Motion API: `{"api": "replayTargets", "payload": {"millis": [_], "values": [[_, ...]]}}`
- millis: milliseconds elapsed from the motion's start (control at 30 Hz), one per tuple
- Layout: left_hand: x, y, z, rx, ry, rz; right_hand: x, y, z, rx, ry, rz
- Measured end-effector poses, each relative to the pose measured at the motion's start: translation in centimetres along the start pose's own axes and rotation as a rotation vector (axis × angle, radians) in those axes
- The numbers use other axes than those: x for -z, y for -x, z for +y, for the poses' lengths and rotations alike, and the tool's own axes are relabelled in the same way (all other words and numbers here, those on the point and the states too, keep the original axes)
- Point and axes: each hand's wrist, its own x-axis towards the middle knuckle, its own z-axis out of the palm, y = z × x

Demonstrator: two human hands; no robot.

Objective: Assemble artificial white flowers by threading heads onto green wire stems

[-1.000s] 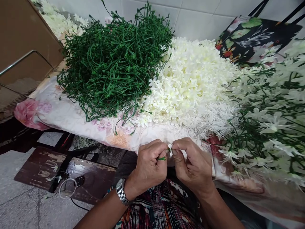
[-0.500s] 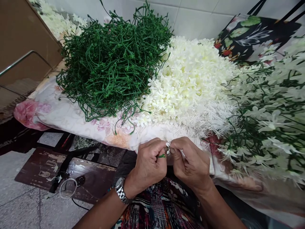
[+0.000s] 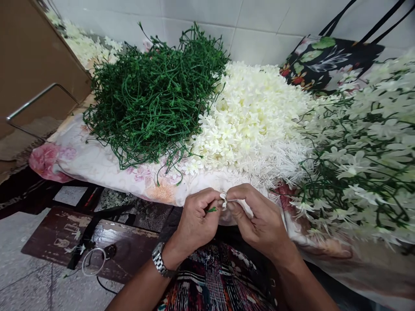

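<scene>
My left hand (image 3: pixel 200 217) is closed in a pinch on a green plastic stem (image 3: pixel 211 210), whose tip shows below the thumb. A small white artificial flower (image 3: pixel 223 198) stands between the fingertips of both hands. Pinched in my right hand (image 3: pixel 257 214) is a thin white strand (image 3: pixel 236 200), which reaches toward that flower; a bit of white shows under the right index finger. Just beyond my hands lies a heap of loose white strands (image 3: pixel 277 164). Behind it is a pile of white flower heads (image 3: pixel 249 108), with a tangle of green stems (image 3: pixel 152 95) to its left.
Finished-looking white flowers on green stems (image 3: pixel 359 164) fill the right side. A floral cloth (image 3: pixel 110 172) covers the work surface. A dark floral bag (image 3: pixel 333 62) leans on the tiled wall. A brown wooden board (image 3: pixel 126 242) and a clear ring (image 3: pixel 94 261) are low left.
My head view has shifted a little. My right fingertips have drawn slightly away from the left, so the thin white strand now shows between flower and right hand.
</scene>
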Motion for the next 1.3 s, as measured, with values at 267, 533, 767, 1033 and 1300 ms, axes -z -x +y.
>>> {"api": "replayTargets", "payload": {"millis": [267, 533, 767, 1033, 1300], "values": [[0.4, 0.0, 0.6, 0.07, 0.193, 0.069, 1.4, 0.4, -0.8, 0.04, 0.031, 0.109], [0.1, -0.1, 0.5, -0.059, 0.08, 0.074, 0.6, -0.1, -1.2, 0.113, 0.101, 0.119], [-0.3, 0.1, -0.1, -0.089, -0.001, 0.089, -0.6, 0.1, -0.5, 0.064, 0.09, 0.144], [-0.1, -0.3, -0.1, 0.03, 0.019, 0.064, -0.8, -0.1, 0.0, 0.004, 0.001, 0.128], [0.9, 0.2, 0.8, 0.072, -0.012, -0.078, 2.6, 1.6, -0.1, -0.124, 0.056, 0.195]]}}
